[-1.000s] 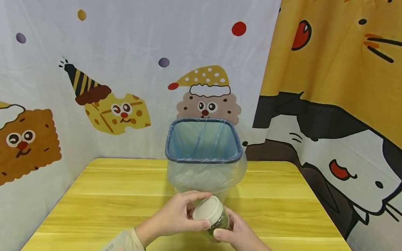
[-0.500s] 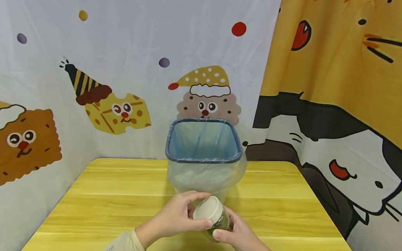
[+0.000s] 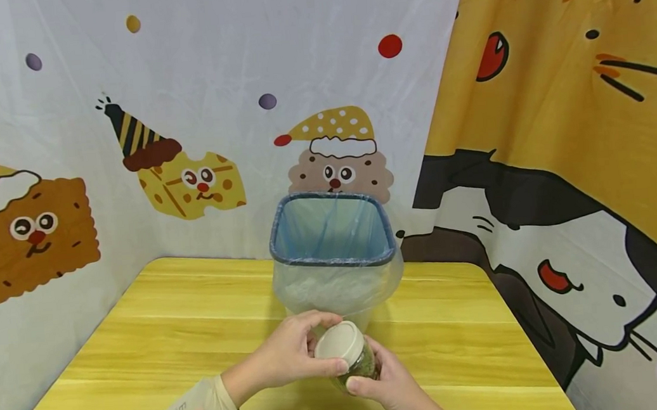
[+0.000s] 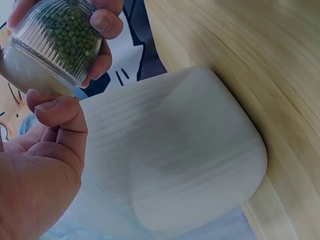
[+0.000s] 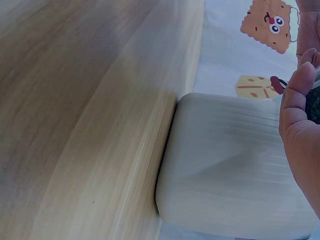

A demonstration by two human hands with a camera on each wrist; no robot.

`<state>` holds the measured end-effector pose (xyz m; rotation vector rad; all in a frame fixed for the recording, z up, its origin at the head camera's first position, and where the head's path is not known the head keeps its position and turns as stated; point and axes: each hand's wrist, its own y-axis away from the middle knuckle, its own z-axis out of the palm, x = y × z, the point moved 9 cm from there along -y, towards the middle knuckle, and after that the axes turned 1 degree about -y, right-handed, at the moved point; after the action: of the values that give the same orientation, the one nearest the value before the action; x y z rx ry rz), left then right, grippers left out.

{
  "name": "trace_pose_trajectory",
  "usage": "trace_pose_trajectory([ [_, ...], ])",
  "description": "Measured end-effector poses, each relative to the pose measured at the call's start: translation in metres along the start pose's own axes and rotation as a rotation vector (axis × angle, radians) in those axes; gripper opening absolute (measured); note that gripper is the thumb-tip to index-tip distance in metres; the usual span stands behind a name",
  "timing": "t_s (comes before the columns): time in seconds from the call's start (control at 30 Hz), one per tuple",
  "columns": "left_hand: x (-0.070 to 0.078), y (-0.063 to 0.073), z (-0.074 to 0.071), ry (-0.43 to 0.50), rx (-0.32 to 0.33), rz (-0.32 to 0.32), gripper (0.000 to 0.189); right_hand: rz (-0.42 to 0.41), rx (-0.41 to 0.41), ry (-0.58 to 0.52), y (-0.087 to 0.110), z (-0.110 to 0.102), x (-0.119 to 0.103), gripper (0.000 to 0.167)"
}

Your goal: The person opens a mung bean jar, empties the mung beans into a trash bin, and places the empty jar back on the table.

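Note:
A small ribbed glass jar (image 4: 70,37) of green beans, topped by a cream lid (image 3: 340,344), is held tilted in front of the bin. My left hand (image 3: 284,354) grips the lid between thumb and fingers. Around the glass body curls my right hand (image 3: 395,384), its thumb on the near side. In the left wrist view the beans show through the glass, with the lid pointing down and left there. The right wrist view catches only a dark sliver of the jar beside the right hand (image 5: 300,115).
Just beyond the hands stands a pale waste bin (image 4: 175,150) with a blue rim (image 3: 332,263) and a clear plastic liner (image 3: 334,290) folded over it. The wood-grain table (image 3: 199,315) ends at a cartoon-printed curtain (image 3: 204,61) behind and at both sides.

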<state>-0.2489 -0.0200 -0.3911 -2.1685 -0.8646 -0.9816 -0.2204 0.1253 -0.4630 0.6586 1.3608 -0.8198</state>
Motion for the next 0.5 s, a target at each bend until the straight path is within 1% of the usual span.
trace_pose_trajectory([
  [0.17, -0.0026, -0.0002, -0.0006, 0.000, 0.012, -0.021, 0.062, 0.018, 0.016, -0.001, 0.0004, 0.0001, 0.0020, 0.078],
  [0.33, -0.0041, -0.0007, -0.0008, 0.000, 0.019, -0.032, 0.060, 0.014, 0.022, 0.004, 0.0000, -0.0004, 0.0033, 0.078],
  [0.43, -0.0030, -0.0010, -0.0018, -0.002, 0.016, -0.018, 0.060, 0.002, 0.015, 0.006, -0.0003, 0.0001, 0.0024, 0.077],
  [0.5, -0.0008, -0.0014, -0.0024, -0.003, 0.005, 0.012, 0.061, -0.006, 0.003, 0.002, -0.0003, 0.0009, 0.0011, 0.076],
])
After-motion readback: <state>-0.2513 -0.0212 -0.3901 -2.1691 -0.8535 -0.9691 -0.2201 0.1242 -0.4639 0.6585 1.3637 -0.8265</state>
